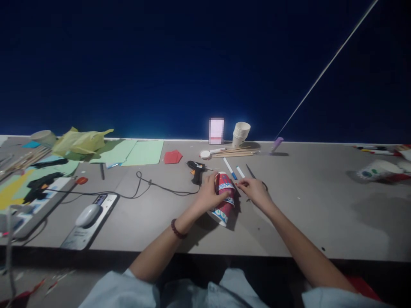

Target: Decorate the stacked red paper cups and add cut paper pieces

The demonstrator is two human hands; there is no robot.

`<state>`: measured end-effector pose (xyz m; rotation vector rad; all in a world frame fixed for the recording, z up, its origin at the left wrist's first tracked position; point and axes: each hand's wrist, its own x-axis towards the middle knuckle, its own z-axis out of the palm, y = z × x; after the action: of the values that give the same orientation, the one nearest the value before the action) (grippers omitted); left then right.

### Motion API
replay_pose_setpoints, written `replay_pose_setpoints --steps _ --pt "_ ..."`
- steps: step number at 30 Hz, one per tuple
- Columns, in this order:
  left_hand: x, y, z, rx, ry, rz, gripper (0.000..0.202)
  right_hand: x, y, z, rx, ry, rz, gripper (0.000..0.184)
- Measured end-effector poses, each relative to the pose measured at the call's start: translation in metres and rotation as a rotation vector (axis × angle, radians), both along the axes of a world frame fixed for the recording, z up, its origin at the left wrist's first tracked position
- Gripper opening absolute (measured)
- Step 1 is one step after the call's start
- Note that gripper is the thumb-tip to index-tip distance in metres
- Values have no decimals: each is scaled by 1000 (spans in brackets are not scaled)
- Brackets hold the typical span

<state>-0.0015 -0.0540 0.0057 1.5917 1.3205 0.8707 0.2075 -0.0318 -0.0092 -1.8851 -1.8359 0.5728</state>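
Observation:
A red and blue printed paper cup [224,197] lies tilted on the grey table [308,214], its base pointing away from me. My left hand [209,193] is wrapped round the cup's left side. My right hand [254,190] sits just right of the cup, fingers pinched on a thin stick-like thing that touches the cup's base; I cannot make out what it is. A black glue gun [196,170] stands just beyond my left hand, its cord [144,185] trailing left. Scissors [253,175] lie beside my right hand.
Two white and blue markers [231,169] lie behind the cup. A stack of white cups [240,133], wooden sticks [236,152], green paper sheets [135,152], red paper [173,157], a computer mouse [87,214] and a tipped cup [377,170] are spread around.

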Motion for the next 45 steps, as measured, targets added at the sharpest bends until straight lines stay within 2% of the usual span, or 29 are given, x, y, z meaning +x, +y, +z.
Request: replay_pose_setpoints --steps 2,4,7,10,13,15,17,19,22,26,30,36,37,39,40,42,45 --pt "-1 4 -5 -90 -145 -3 98 -2 1 0 6 -114 8 12" --pt "-2 7 -5 -192 -210 -22 107 -4 1 2 12 -181 7 16" --pt "-10 12 7 -366 -319 -83 108 -5 2 4 51 -197 -21 25" --pt "-25 17 22 -492 -596 -174 99 -9 4 7 175 -138 -60 27" --pt "-45 24 28 -383 -934 -220 77 -25 11 11 202 -35 -11 27" --pt "-58 30 26 -188 -1130 -119 76 -46 17 14 138 -4 53 32" --pt "-67 37 22 -39 -1231 -13 76 -73 24 17 42 -18 145 43" --pt "-73 43 18 -3 -1248 35 75 -102 33 19 -38 -96 171 52" --pt "-77 47 13 -21 -1216 46 77 -140 46 20 -134 -167 148 53" --pt "-80 48 10 -34 -1188 58 75 -165 56 20 -148 -140 131 45" --pt "-78 47 11 -33 -1216 34 74 -158 55 18 -149 -67 109 40" --pt "-59 33 29 -174 -1163 -36 72 -110 43 20 -146 182 116 48" --pt "-56 31 32 -177 -1150 -35 71 -101 39 19 -147 265 107 49" --pt "-53 28 38 -172 -1141 -30 69 -85 30 18 -109 676 -4 47" --pt "-52 27 41 -166 -1138 -29 68 -79 25 17 -92 815 -32 47" --pt "-51 30 46 -155 -1132 -29 67 -68 15 16 -26 992 -80 45" --pt "-50 41 50 -133 -1116 -25 67 -57 4 19 66 1113 -126 35"
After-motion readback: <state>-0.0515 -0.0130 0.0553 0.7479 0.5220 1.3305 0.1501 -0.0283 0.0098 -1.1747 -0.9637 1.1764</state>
